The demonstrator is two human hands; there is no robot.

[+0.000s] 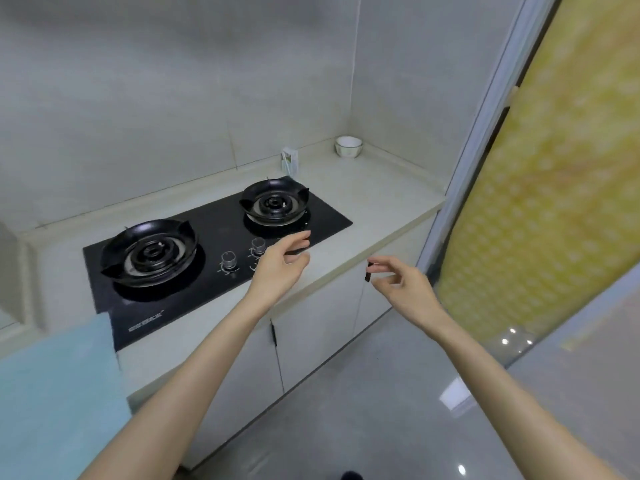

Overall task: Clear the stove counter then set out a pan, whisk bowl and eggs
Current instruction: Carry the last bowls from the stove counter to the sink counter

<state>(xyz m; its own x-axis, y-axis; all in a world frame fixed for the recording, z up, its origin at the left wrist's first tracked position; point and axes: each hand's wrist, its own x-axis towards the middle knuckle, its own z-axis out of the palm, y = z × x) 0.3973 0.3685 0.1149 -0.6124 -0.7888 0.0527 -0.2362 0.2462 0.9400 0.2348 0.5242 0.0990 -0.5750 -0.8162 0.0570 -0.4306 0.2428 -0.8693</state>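
My left hand (280,268) and right hand (401,282) hover open, empty; the bowl (348,146) looks fragile; grip its rim.

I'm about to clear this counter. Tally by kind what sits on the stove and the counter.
Burners: 2
Knobs in view: 2
Small carton: 1
White bowl: 1
Total: 6
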